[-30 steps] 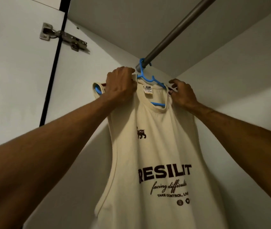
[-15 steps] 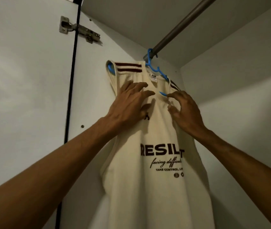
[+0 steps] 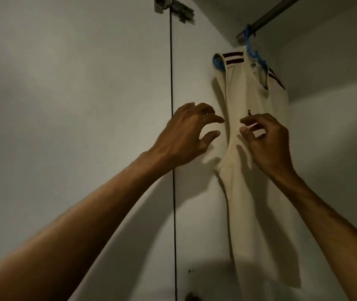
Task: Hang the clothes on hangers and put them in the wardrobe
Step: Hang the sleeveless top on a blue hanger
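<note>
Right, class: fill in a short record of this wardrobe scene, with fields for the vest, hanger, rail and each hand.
vest: cream, hanging on the hanger
hanger: blue, hooked over the rail
rail: metal, top right
left hand: fingers loosely curled, beside vest, holding nothing
right hand: loosely curled in front of vest, contact unclear

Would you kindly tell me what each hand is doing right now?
Left hand: open, holding nothing.
Right hand: open, loosely curled before the vest.
</note>
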